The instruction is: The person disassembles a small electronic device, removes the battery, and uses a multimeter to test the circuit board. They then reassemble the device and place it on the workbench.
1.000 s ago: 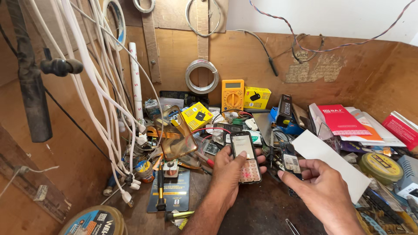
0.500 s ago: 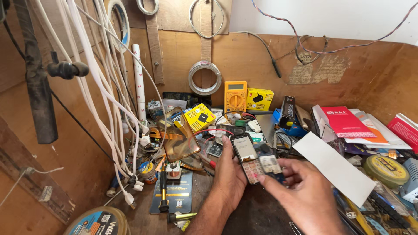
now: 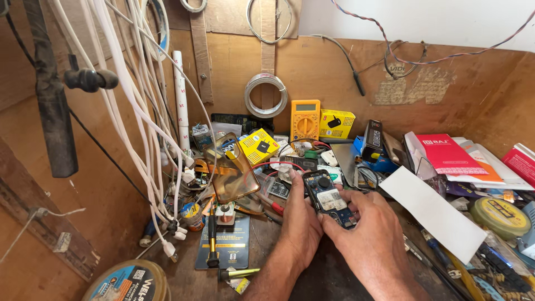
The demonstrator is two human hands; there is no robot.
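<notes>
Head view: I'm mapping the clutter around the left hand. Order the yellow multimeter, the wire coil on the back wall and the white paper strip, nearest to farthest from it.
From the left hand:
1. White paper strip, to its right on the bench.
2. Yellow multimeter, behind it against the wall.
3. Wire coil, higher on the back wall.

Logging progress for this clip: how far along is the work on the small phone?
Done: the small phone lies back-side up with its rear cover off, internals and a white label exposed. In hand: the left hand steadies it while the right hand fingers press at its lower end. Left: no cover is fitted yet; the screwdriver lies untouched on the bench.
</notes>
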